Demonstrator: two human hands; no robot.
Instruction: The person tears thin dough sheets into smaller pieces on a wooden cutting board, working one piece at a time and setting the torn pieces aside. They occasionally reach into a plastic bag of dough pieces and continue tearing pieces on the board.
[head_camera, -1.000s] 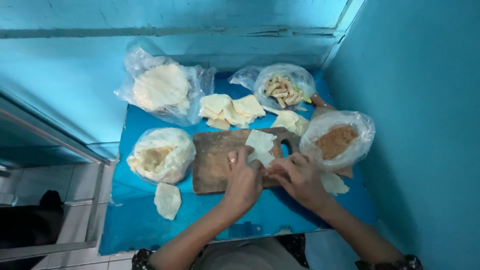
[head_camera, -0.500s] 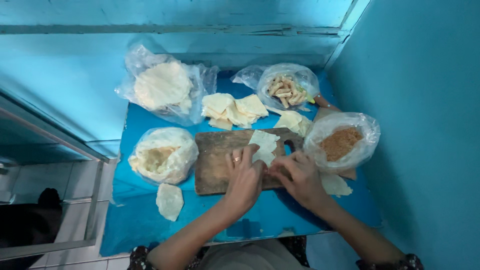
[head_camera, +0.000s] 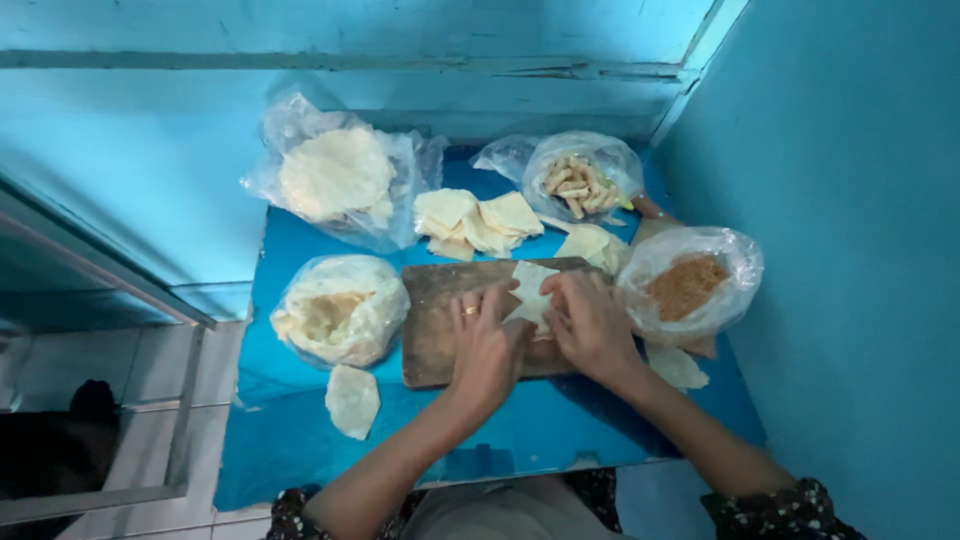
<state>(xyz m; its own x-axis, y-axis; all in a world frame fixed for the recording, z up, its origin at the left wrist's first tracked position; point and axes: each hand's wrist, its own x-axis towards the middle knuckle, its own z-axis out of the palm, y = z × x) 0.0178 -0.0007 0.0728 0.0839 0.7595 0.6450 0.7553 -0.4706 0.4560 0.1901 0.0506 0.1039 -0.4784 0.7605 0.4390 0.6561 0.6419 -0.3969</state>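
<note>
The fingers (head_camera: 497, 305) of the left hand (head_camera: 487, 350) and the right hand (head_camera: 592, 325) are pressed onto a pale dough sheet (head_camera: 530, 293), which is pinched at its edges on the wooden board (head_camera: 432, 325). The board is set on the blue tabletop (head_camera: 300, 440), between a bag of dough (head_camera: 340, 310) and a bag of brown crumbs (head_camera: 690, 285).
</note>
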